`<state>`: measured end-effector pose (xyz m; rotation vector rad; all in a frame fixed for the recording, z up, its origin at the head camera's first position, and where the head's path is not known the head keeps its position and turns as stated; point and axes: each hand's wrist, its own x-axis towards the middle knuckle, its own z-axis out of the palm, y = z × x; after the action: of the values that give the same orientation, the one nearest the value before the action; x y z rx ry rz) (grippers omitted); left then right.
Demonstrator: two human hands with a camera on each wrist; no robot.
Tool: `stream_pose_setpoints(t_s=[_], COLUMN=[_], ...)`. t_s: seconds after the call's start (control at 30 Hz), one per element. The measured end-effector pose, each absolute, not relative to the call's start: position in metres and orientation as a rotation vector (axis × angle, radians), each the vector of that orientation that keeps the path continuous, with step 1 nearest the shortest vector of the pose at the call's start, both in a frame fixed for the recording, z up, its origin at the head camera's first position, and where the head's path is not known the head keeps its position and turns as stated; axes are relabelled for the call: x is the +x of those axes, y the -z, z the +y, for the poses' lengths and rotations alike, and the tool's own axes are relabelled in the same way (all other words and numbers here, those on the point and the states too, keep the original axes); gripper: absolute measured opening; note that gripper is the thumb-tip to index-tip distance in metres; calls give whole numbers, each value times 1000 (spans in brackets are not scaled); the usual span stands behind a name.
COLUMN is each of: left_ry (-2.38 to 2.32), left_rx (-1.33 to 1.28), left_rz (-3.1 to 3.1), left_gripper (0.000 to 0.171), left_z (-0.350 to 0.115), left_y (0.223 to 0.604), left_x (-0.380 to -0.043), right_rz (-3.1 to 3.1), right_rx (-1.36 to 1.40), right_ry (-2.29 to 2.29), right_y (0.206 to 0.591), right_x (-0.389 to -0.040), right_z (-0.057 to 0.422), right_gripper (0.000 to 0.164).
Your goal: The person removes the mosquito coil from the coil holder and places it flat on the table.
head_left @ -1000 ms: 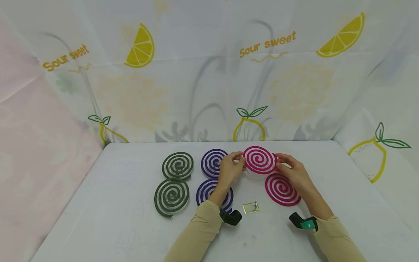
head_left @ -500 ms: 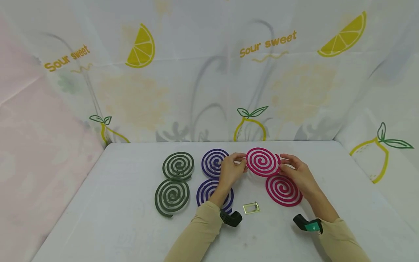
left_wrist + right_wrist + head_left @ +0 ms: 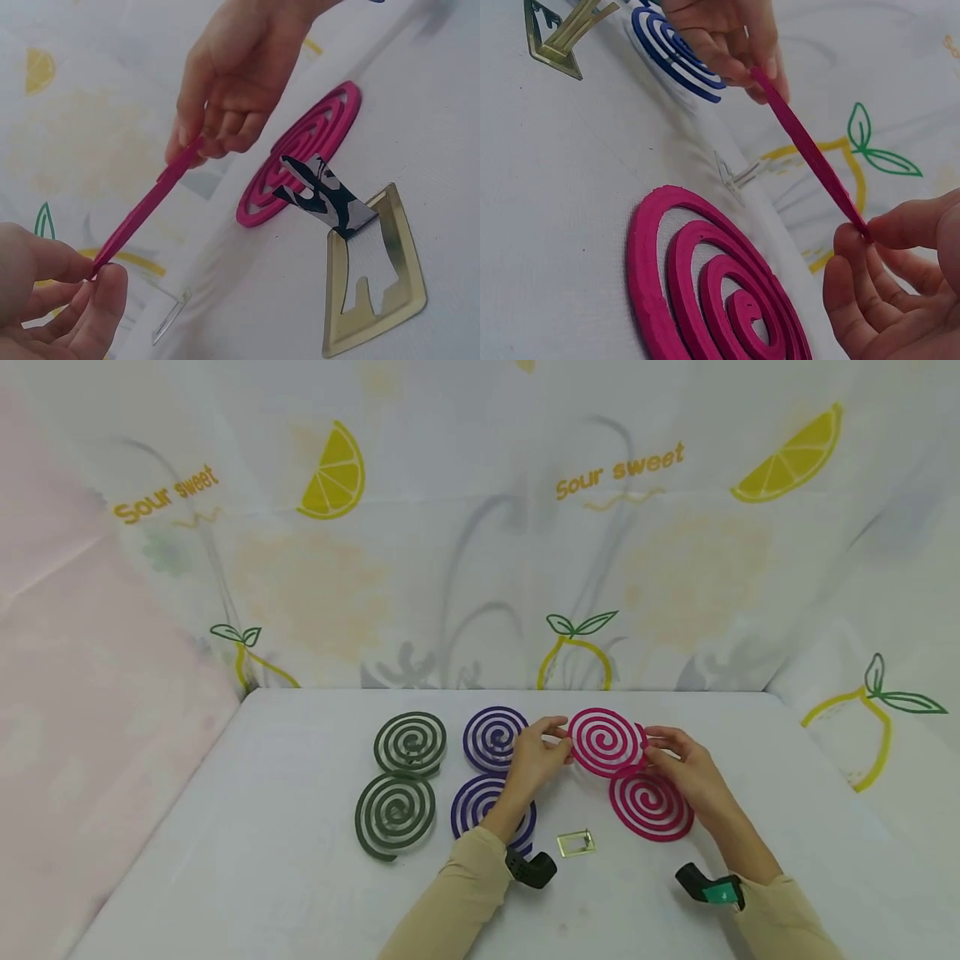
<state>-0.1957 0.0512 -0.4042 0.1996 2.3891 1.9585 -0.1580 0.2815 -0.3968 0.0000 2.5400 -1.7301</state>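
Observation:
A pink mosquito coil [image 3: 606,740] is held up off the table between both hands. My left hand [image 3: 536,760] pinches its left rim between thumb and fingers. At the opposite rim my right hand [image 3: 688,772] pinches it the same way. Both wrist views show the held coil edge-on and tilted. Below it a second pink coil [image 3: 649,292] lies flat. A thin metal stand [image 3: 735,180] is on the table beneath the held coil, mostly hidden in the head view. Nearer the front lies a gold-coloured stand [image 3: 337,300] with a raised prong.
Left of the hands are two blue coils, a back one [image 3: 497,739] and a front one [image 3: 456,814] partly covered by the left forearm. Farther left lie two green coils, one behind [image 3: 411,745] and one in front [image 3: 396,814]. A printed cloth [image 3: 450,568] hangs behind the white table [image 3: 262,827].
The held pink coil has moved slightly to the right and lower, both hands going with it. The coils lying on the table have stayed put, while the head view has shifted a little.

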Motion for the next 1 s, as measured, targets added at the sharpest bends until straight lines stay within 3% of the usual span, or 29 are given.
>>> stream_pose_setpoints(t_s=[1.0], left_ry=[-1831], left_rx=[282], left_rz=[2439], left_gripper=[31], left_z=[54], left_y=[404], left_x=[-191], right_rz=[2568], right_rx=[-39], right_ry=[1738], right_y=[393], right_x=[-155], right_z=[287], right_gripper=[45])
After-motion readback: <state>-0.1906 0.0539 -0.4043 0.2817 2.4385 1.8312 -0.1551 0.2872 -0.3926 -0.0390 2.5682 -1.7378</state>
